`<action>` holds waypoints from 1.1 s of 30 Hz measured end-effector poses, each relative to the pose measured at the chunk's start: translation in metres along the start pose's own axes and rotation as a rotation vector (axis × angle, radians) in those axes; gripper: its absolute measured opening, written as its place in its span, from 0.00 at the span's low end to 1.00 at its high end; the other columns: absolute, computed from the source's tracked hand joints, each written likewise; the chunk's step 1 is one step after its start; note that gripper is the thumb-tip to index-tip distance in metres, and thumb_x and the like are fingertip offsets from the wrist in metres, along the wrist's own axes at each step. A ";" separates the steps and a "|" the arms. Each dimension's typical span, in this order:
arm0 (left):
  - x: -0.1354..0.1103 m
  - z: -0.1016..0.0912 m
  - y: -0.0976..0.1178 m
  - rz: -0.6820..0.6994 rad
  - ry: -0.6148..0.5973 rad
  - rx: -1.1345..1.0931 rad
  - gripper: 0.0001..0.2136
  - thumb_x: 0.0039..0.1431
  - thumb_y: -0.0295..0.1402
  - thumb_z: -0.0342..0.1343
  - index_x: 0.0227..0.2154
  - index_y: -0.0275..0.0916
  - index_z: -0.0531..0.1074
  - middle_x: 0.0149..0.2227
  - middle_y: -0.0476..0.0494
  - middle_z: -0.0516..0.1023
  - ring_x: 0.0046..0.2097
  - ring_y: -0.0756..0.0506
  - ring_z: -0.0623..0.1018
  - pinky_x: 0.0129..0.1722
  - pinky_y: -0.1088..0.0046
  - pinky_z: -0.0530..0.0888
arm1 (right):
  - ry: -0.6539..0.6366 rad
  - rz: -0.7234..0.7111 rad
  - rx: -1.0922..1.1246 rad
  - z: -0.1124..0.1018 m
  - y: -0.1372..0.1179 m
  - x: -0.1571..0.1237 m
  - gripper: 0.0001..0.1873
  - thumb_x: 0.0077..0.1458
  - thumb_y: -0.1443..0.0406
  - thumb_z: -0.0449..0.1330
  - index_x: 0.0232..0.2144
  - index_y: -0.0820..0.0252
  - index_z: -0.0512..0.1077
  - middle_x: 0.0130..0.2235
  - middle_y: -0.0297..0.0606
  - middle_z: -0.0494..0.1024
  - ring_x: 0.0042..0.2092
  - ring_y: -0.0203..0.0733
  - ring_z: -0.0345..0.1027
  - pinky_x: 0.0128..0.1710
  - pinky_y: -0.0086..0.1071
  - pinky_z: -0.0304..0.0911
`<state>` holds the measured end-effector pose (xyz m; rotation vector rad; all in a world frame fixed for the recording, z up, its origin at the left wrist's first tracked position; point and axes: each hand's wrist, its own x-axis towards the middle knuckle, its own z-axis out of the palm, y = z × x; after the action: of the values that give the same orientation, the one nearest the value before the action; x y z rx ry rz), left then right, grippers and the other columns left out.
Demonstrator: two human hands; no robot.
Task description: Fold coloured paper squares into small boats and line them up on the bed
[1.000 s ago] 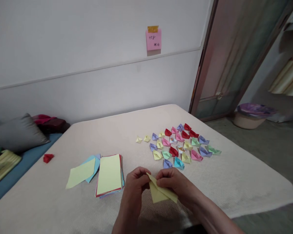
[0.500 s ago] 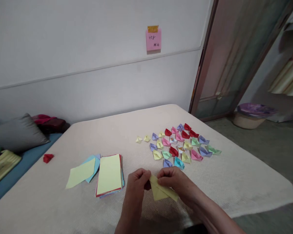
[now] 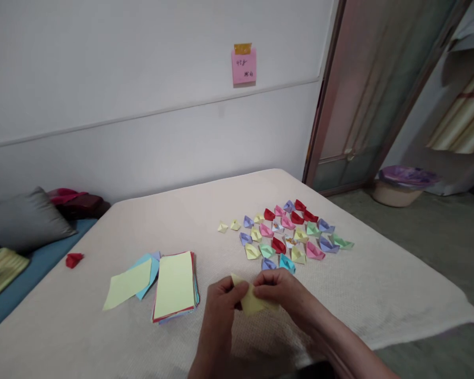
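Observation:
A partly folded piece of yellow paper (image 3: 253, 302) is held between both hands, just above the cloth-covered surface. My left hand (image 3: 221, 301) pinches its left side with thumb and fingers, and a pointed corner sticks up above the thumb. On the right side, my right hand (image 3: 280, 287) grips the paper between thumb and curled fingers. Beyond the right hand stand several folded paper boats (image 3: 287, 263) in many colours. To the left of the left hand lies a stack of coloured paper (image 3: 176, 283), with a yellow sheet on top.
Loose yellow (image 3: 128, 284) and blue sheets (image 3: 149, 281) lie left of the stack. A crumpled red paper piece (image 3: 74, 260) is further left. A grey pillow (image 3: 29, 220) sits at the far left. A lined bin (image 3: 398, 189) stands on the floor at right.
The yellow paper has been turned in the hands; its corner now points up past the left thumb and less hangs below. The view has shifted slightly to the right.

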<state>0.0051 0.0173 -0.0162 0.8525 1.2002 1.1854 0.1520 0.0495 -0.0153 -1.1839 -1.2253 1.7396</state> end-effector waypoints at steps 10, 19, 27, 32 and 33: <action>0.002 0.001 0.000 -0.088 0.057 -0.197 0.10 0.38 0.33 0.67 0.22 0.32 0.73 0.18 0.50 0.71 0.21 0.51 0.68 0.24 0.75 0.65 | 0.019 -0.137 -0.012 -0.006 0.000 0.002 0.03 0.40 0.68 0.62 0.19 0.64 0.74 0.18 0.29 0.68 0.23 0.31 0.56 0.25 0.27 0.49; 0.002 -0.002 -0.004 -0.064 0.106 -0.330 0.06 0.45 0.30 0.62 0.25 0.32 0.74 0.21 0.48 0.73 0.22 0.51 0.71 0.23 0.76 0.66 | -0.017 -0.216 0.047 -0.010 -0.001 0.002 0.06 0.39 0.70 0.64 0.26 0.61 0.73 0.19 0.25 0.66 0.23 0.29 0.55 0.24 0.26 0.47; 0.002 0.001 -0.003 -0.076 0.111 -0.311 0.06 0.44 0.29 0.63 0.24 0.32 0.74 0.19 0.49 0.71 0.21 0.52 0.69 0.21 0.78 0.63 | -0.010 -0.266 0.017 -0.010 0.005 0.004 0.07 0.40 0.70 0.64 0.27 0.59 0.73 0.20 0.25 0.64 0.24 0.30 0.54 0.25 0.27 0.47; 0.002 0.001 -0.004 -0.035 0.112 -0.213 0.07 0.44 0.30 0.63 0.25 0.31 0.75 0.19 0.50 0.70 0.22 0.53 0.67 0.23 0.77 0.64 | 0.025 -0.289 -0.017 -0.007 0.004 0.004 0.05 0.40 0.69 0.63 0.25 0.60 0.74 0.21 0.27 0.66 0.25 0.32 0.56 0.26 0.28 0.48; 0.002 0.001 -0.004 -0.022 0.106 -0.204 0.07 0.45 0.31 0.63 0.26 0.31 0.75 0.19 0.50 0.70 0.22 0.53 0.67 0.23 0.77 0.64 | 0.027 -0.280 -0.010 -0.006 0.004 0.004 0.05 0.40 0.69 0.63 0.25 0.60 0.74 0.22 0.27 0.67 0.25 0.32 0.56 0.26 0.28 0.49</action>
<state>0.0066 0.0180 -0.0206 0.6292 1.1471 1.3235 0.1564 0.0534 -0.0209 -0.9849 -1.3160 1.5072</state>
